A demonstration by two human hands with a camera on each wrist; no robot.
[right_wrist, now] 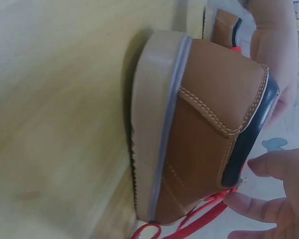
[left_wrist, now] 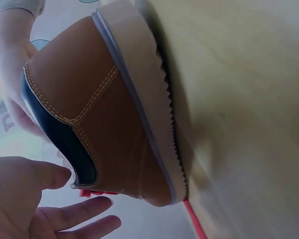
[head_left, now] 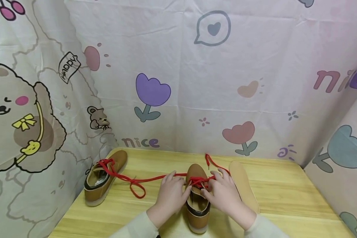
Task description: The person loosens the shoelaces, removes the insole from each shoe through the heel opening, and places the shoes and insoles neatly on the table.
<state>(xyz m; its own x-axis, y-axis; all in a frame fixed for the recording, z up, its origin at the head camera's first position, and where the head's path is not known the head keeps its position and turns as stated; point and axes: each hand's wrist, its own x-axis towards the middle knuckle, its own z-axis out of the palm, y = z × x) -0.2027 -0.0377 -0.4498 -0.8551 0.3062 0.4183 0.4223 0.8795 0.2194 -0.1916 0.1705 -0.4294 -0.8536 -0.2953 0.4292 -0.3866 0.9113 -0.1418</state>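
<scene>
A brown shoe (head_left: 198,215) with a black collar stands upright, toe pointing away, red laces (head_left: 197,180) threaded across its front. At the left lace flap my left hand (head_left: 172,192) holds the shoe's edge, thumb inside and fingers outside. Opposite it, my right hand (head_left: 224,191) grips the right flap between thumb and forefinger. The left wrist view shows one side of the shoe (left_wrist: 104,114), thumb and fingers around its collar corner. From the other side, the right wrist view shows the shoe (right_wrist: 204,119) with fingertips by the laces. Hands partly hide the lacing.
A second brown shoe (head_left: 102,190), also red-laced, stands at the left. A lace (head_left: 148,180) stretches between the two shoes, with a loop on the wooden table (head_left: 285,198). A tan insole (head_left: 244,185) lies right of my right hand. A printed curtain (head_left: 190,82) surrounds the table.
</scene>
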